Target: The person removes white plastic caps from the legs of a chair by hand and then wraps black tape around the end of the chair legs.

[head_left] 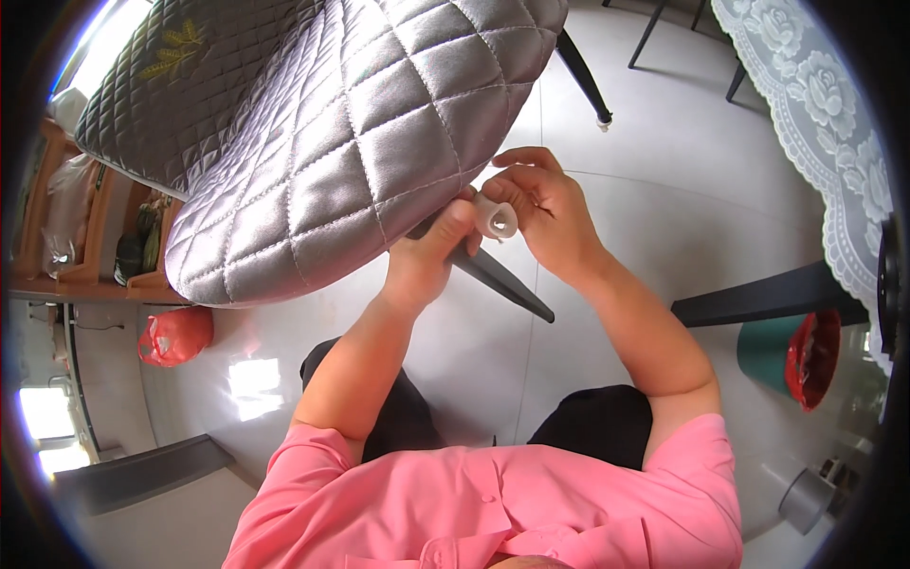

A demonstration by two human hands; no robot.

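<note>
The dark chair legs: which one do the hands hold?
The leg under the quilted grey cushion: the left hand grips it, and the right hand holds a white cap at it. The other legs stand untouched behind.

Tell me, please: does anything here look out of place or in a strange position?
Yes. The chair with the grey quilted seat cover is tipped over, so a black leg points out over the floor. The left hand grips that leg, and the right hand holds a small white cap at its end. Nothing looks spilled or broken.
</note>
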